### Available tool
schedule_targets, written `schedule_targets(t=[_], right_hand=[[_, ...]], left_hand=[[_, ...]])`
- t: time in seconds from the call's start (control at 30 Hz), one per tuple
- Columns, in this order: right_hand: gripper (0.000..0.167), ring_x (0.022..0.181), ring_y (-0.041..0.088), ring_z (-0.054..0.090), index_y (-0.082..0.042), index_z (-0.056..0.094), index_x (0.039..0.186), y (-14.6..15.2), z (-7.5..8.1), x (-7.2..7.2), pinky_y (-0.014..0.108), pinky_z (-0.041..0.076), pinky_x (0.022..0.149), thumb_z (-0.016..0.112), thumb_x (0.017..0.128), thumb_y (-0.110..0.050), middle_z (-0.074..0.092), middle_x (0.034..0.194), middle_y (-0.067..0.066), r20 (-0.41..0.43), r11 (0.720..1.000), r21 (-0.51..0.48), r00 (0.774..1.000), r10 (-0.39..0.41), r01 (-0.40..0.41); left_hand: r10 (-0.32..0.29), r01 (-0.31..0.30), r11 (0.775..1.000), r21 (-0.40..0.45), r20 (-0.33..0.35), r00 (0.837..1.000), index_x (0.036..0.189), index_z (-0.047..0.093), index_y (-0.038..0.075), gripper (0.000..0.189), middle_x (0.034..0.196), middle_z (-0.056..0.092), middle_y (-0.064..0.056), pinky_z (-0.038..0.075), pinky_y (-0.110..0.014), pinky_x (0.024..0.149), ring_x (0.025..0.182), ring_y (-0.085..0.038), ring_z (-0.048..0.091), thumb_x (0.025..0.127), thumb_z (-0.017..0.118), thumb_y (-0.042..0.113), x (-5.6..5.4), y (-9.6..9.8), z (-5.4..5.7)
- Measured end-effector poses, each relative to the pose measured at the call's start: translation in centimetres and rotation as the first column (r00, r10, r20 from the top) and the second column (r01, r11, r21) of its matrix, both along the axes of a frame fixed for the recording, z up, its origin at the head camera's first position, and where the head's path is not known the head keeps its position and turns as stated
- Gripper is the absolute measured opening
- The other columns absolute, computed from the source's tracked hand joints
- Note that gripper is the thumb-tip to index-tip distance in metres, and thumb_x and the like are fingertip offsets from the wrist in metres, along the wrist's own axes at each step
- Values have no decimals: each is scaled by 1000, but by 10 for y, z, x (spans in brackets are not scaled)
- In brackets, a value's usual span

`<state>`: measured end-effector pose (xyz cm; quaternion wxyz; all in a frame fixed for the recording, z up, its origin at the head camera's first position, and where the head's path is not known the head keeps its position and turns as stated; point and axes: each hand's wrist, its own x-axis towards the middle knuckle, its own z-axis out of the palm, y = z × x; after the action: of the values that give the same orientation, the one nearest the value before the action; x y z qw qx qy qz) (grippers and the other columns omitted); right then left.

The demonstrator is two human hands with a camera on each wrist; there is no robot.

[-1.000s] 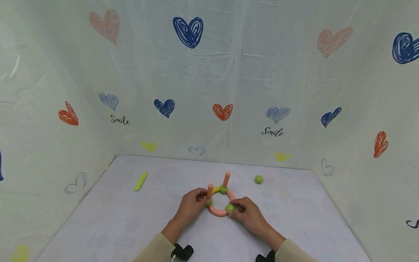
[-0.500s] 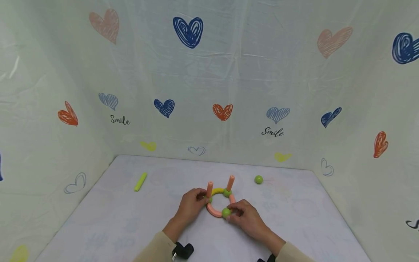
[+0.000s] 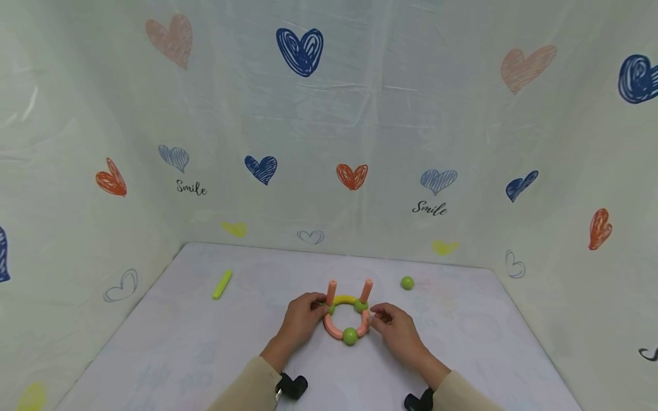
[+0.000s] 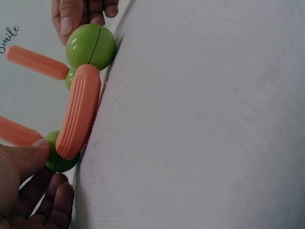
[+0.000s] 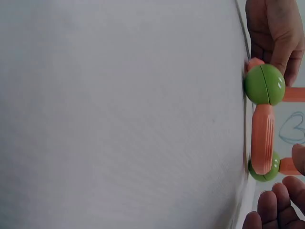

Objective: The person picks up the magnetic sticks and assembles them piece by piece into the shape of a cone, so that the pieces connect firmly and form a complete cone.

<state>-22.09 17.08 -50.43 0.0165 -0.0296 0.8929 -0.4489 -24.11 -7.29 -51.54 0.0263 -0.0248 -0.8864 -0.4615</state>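
Note:
A ring of toy building pieces lies on the table: curved orange rods (image 3: 333, 327) and one curved yellow rod (image 3: 344, 299), joined by three green balls. Two straight orange rods (image 3: 367, 290) stand up from the left and back-right balls. My left hand (image 3: 302, 317) pinches the left green ball (image 4: 62, 163), thumb on its side at the foot of the upright rod. Beside the ring's right side is my right hand (image 3: 398, 332), its fingers loosely bent and holding nothing. The front green ball (image 3: 350, 336) sits untouched; in the right wrist view a gap shows between fingers (image 5: 268, 205) and back-right ball (image 5: 265, 168).
A loose green ball (image 3: 407, 282) lies at the back right of the table (image 3: 205, 354). Farther left is a straight yellow-green rod (image 3: 223, 285). A pale curtain (image 3: 390, 125) printed with hearts surrounds the table's back and sides.
The ring has turned clockwise as seen from above, its front ball shifting left and its back ball right. My right hand has let go of the front ball and moved slightly right.

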Motion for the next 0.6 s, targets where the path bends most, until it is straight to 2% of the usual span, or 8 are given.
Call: schedule_targets(t=[0.07, 0.2, 0.4, 0.6], right_hand=[[31, 100, 18, 62, -11, 72, 125, 0, 1, -9, 31, 53, 79, 76, 97, -23, 70, 109, 1, -13, 999, 22, 1000, -24, 24], [40, 114, 21, 64, -10, 69, 133, 0, -2, -23, 40, 54, 93, 76, 96, -22, 72, 123, 4, -29, 999, 36, 1000, 2, -1], [32, 110, 21, 66, -9, 74, 124, -2, -7, -35, 46, 54, 96, 78, 94, -19, 75, 120, 5, -15, 999, 12, 999, 33, -33], [27, 117, 24, 67, -8, 77, 120, -5, -8, -36, 52, 53, 104, 76, 94, -16, 77, 119, 7, -3, 999, 21, 1000, 29, -29]], left_hand=[[1, -1, 1000, 4, 6, 1000, 123, 75, 10, 27, 109, 74, -2, 59, -32, 78, 97, -15, 68, 97, 76, 12, -1, 1, 0], [-6, 6, 1000, 11, 14, 1000, 125, 75, 10, 27, 110, 75, -2, 59, -35, 81, 99, -16, 68, 98, 75, 13, -4, 3, 0], [-30, 29, 999, 19, 14, 999, 125, 75, 10, 27, 112, 76, -3, 59, -40, 87, 103, -18, 69, 99, 73, 14, -8, 5, -1], [-39, 39, 999, 37, 13, 999, 126, 75, 10, 26, 113, 76, -3, 59, -41, 88, 104, -19, 68, 100, 73, 14, -8, 5, 0]])
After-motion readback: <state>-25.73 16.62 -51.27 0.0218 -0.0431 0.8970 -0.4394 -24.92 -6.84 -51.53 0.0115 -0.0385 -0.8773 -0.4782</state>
